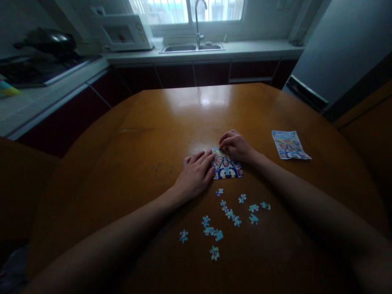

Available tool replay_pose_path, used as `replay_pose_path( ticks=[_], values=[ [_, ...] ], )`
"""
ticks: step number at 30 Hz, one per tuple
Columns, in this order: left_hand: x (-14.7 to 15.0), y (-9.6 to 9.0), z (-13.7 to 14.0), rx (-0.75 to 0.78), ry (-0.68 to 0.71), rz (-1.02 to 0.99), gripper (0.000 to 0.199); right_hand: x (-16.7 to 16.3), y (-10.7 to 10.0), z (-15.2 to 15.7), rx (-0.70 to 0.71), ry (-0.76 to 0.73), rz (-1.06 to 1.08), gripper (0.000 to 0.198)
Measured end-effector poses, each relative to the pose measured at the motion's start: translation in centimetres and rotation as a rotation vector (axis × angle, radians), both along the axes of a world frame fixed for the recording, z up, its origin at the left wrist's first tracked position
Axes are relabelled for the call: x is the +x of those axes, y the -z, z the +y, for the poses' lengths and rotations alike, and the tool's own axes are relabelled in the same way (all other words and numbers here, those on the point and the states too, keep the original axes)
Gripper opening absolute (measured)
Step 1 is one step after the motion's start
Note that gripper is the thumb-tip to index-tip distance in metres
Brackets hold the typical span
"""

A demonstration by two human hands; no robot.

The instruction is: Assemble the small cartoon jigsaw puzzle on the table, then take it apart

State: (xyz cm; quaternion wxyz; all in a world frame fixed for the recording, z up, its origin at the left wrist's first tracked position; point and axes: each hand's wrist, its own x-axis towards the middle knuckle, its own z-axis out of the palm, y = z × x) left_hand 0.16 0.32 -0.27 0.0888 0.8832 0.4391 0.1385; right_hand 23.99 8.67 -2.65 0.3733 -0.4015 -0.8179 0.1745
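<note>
A partly joined jigsaw puzzle (228,170) with a blue cartoon dog face lies flat on the wooden table. My left hand (196,173) rests palm down at its left side, fingers stretched out and fingertips touching its edge. At the puzzle's upper right is my right hand (237,146), its fingers bent and drawn together over the top edge. Whatever sits between those fingertips is hidden. Nearer to me are several loose puzzle pieces, among them one piece (214,253) close to the front, one (183,236) to the left and one (242,198) below the puzzle.
A creased picture sheet (289,145) lies to the right on the wooden table (137,122). Beyond the table are a counter with a sink (180,48), a faucet (197,24) and a microwave (124,32). A pan (50,40) stands on the stove at left.
</note>
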Motion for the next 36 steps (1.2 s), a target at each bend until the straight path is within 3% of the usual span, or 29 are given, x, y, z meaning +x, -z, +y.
replay_pose_path(
  ticks=[11,36],
  values=[
    [0.00,-0.06,0.03,-0.004,-0.001,0.002,0.044,0.19,0.27,0.35,0.051,0.037,0.108,0.031],
    [-0.03,0.18,0.10,0.005,-0.007,0.007,0.043,0.19,0.46,0.40,0.018,0.068,0.137,0.030]
  ],
)
